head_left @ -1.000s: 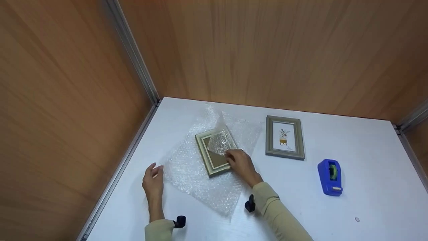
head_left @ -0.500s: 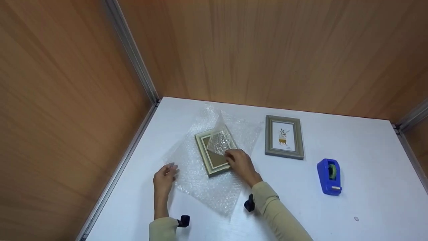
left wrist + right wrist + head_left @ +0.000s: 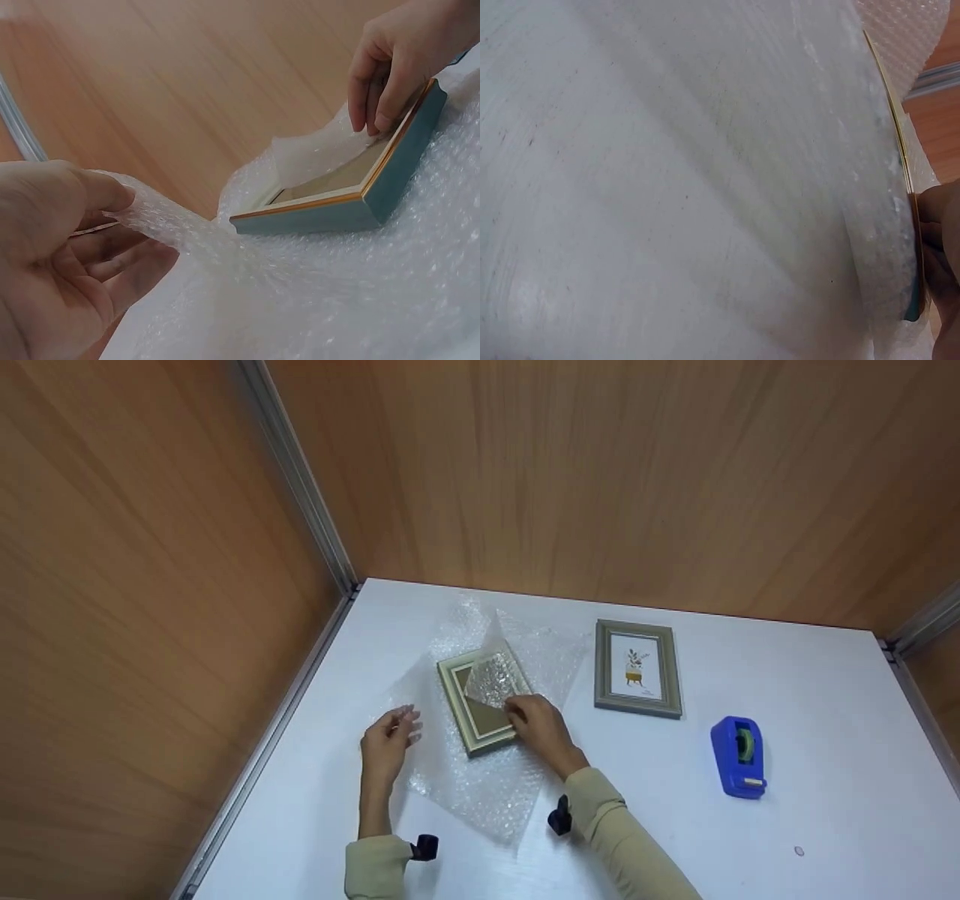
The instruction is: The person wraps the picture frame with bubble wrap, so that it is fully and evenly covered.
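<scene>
Cream-and-gold picture frame (image 3: 482, 718) lying askew on a sheet of bubble wrap (image 3: 480, 799), its sides teal-green from the left wrist view. One flap (image 3: 495, 681) of the wrap is folded down over the upper right of its brown face. My left grip (image 3: 386, 744), to the left of the cream frame, pinches an edge of the sheet between thumb and forefinger, other fingers loosely bent; the plastic slopes from there down toward the frame. My right grip (image 3: 544, 729) is at the cream frame's right side, fingers bent, tips touching the flap's lower point; whether it pinches that point or only presses it, I cannot tell. Right of the cream frame, near it and clear of the wrap: a grey-green picture frame (image 3: 604, 667) with a potted-plant print (image 3: 635, 669). Well apart from the cream frame, farther right: a blue tape dispenser (image 3: 727, 754) carrying a roll of green tape (image 3: 745, 745). All on a white surface (image 3: 825, 705); behind the cream frame, a wood-grain panel (image 3: 600, 487).
</scene>
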The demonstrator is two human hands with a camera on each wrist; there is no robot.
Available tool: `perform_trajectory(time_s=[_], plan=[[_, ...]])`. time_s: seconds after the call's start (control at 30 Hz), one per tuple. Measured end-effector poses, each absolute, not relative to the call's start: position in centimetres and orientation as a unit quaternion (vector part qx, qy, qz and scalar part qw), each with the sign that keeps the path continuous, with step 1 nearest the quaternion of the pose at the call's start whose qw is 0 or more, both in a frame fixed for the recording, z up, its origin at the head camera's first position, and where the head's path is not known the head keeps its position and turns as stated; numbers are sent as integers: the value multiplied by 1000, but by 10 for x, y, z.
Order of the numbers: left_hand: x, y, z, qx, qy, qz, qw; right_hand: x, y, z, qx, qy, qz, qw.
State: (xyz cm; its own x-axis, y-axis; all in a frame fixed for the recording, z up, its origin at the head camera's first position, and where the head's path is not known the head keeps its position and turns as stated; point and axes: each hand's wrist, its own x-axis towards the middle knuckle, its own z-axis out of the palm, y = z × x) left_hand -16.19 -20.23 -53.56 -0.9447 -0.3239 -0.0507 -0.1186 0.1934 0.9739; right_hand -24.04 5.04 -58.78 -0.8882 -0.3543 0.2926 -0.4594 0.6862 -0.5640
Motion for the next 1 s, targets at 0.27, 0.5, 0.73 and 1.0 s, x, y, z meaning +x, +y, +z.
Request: perform_trajectory(time_s=[0.27,0.5,0.73,1.0], plan=[[-175,-184,-526,115,-771,-620,87,-241,51,-590,219,-915,328,84],[-187,-168,-522,93,-791,-599,84,-241,50,-588,228,-914,320,101],[-200,-150,-519,62,-819,-566,71,-240,52,-588,231,-910,325,110],[-213,-128,-523,53,-831,-551,57,-239,52,-588,233,-910,326,110]])
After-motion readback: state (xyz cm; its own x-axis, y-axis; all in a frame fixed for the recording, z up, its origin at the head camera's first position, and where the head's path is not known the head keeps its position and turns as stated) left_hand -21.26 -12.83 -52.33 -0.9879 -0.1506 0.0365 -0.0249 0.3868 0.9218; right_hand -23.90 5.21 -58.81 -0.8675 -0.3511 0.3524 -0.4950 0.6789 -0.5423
